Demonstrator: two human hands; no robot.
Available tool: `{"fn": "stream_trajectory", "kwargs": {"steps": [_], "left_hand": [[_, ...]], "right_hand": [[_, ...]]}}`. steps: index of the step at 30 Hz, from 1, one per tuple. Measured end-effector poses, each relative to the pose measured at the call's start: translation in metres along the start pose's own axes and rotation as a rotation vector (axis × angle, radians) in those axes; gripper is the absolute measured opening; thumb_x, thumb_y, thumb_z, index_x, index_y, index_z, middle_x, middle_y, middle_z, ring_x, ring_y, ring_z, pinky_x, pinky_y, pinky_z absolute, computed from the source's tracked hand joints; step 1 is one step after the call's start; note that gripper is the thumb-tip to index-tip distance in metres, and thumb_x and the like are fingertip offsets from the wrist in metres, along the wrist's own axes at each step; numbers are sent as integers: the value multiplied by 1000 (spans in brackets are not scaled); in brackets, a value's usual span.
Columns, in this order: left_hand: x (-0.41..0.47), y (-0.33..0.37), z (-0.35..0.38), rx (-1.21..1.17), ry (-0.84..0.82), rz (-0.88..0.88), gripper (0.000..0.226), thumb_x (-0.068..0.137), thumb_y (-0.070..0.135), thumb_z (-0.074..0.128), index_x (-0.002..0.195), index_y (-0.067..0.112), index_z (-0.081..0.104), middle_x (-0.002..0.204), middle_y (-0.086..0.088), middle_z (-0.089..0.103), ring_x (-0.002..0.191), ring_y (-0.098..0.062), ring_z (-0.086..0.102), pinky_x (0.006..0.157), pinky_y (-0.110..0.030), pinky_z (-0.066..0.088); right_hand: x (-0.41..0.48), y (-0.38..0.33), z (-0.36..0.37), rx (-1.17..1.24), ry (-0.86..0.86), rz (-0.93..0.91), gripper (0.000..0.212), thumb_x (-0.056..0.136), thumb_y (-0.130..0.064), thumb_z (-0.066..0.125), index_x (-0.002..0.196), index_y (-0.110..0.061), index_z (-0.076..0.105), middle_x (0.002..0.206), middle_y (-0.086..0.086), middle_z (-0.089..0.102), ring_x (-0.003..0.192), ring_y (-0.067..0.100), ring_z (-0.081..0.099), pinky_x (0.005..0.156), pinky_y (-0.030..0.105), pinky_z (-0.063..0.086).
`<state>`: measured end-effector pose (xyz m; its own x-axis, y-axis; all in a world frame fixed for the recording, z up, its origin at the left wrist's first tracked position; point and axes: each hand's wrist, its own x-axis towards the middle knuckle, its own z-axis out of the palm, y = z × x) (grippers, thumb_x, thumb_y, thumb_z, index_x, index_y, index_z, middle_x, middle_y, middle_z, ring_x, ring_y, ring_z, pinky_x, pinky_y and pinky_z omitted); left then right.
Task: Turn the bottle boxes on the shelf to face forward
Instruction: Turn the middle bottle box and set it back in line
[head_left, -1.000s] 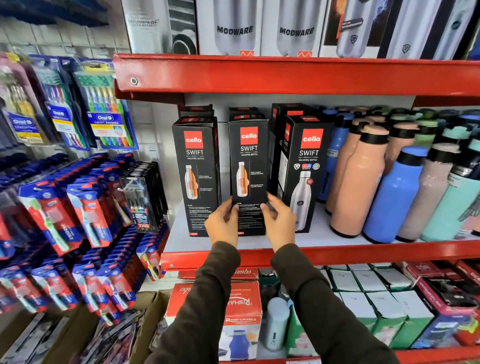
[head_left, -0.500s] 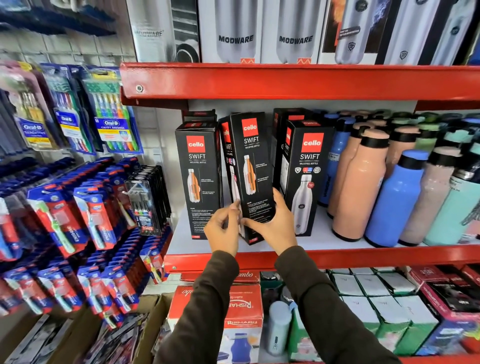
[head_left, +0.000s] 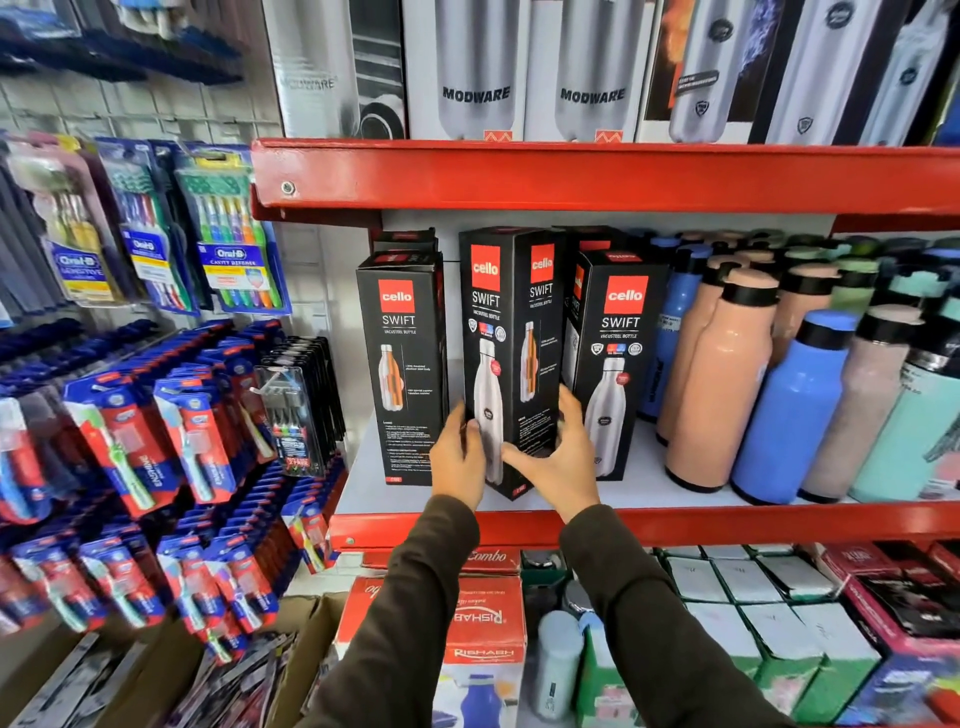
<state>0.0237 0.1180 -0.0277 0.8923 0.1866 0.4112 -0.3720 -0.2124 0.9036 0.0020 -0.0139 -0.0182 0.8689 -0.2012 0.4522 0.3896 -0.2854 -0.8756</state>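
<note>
Head view. Middle bottle box stands on the red-edged shelf, corner-on to the aisle: two faces show, neither square to the front. Left hand is wrapped around the box's lower left face, fingers closed on the card. Right hand is cupped on the lower right face, thumb across the front corner. Both grip low; I cannot tell whether the base is lifted or resting on the shelf.

Left of the middle box, a second box sits close, front showing the orange bottle. Right of it, a third box stands just beside the right hand's knuckles.

Risks, as I judge them: the box is tall and held near its foot, so a quick twist could tip its top into either neighbour. The turning corners could drag the third box askew. Loose bottles farther right could topple if that box is shoved.
</note>
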Motion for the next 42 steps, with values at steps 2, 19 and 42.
{"fn": "stream_trajectory", "kwargs": {"steps": [2,19,42], "left_hand": [[1,-3,-2,-15,13,-2,36,100,15,46,135,10,51,120,-2,60,109,-12,55,84,-5,34],[-6,-6,7,-35,72,-1,24,94,6,53,118,10,50,112,-2,61,105,-18,63,97,-31,49],[-6,-4,21,-2,122,-125,29,95,8,52,123,11,50,123,-13,64,115,-25,61,100,-35,48]], "right_hand": [[-1,0,-1,-5,-32,-8,105,64,-30,81,151,-30,22,151,-7,42,139,7,39,115,39,36],[10,21,5,-103,-63,38,68,90,1,59,149,-23,34,144,5,51,136,18,45,115,37,37],[13,30,15,-224,104,0,49,91,-3,58,137,-15,51,130,10,60,118,23,60,102,39,50]]}}
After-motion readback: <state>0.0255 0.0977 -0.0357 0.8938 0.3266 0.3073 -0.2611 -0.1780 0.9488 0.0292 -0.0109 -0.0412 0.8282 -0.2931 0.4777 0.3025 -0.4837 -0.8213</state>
